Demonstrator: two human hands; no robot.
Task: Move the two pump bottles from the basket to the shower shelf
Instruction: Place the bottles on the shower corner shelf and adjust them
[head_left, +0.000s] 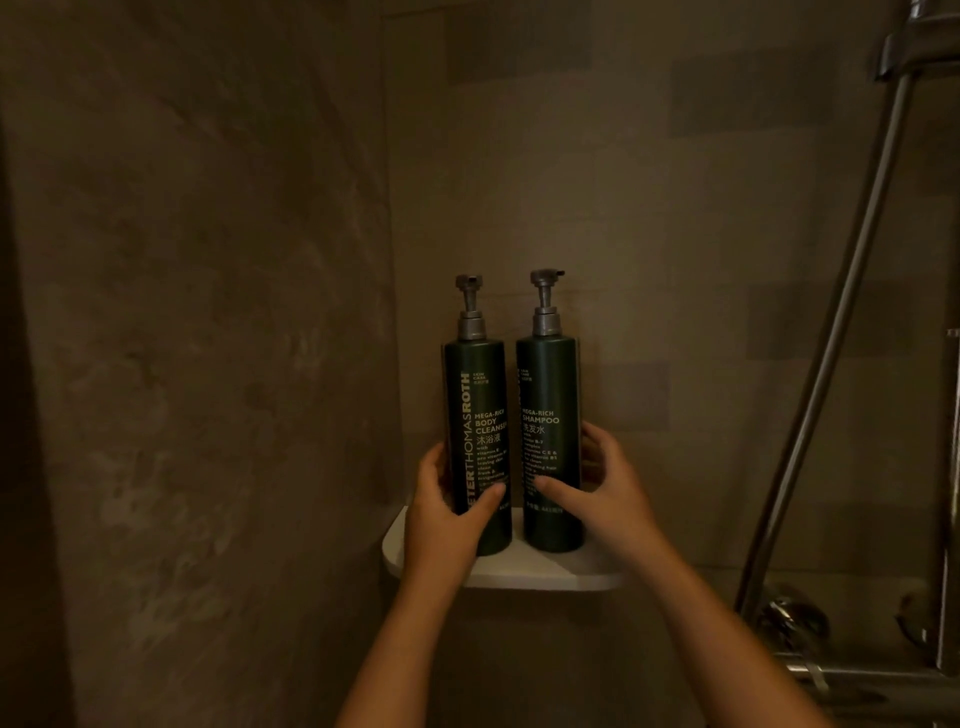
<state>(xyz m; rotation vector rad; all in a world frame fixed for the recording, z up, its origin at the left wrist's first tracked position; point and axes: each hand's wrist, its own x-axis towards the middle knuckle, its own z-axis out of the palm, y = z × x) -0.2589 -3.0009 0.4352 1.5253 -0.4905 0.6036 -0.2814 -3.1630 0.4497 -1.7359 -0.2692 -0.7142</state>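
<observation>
Two dark green pump bottles with grey pumps stand upright side by side on a white corner shower shelf (540, 577). The left one is the body cleanser bottle (478, 405). My left hand (447, 514) wraps its lower part, thumb across the front. The right one is the shampoo bottle (548, 400). My right hand (602, 488) curls around its lower right side, thumb on the front. Both bottle bases rest on the shelf. No basket is in view.
Brown stone-look walls meet in the corner behind the shelf. A metal shower rail and hose (831, 364) run diagonally at the right, with chrome tap fittings (795, 618) low on the right.
</observation>
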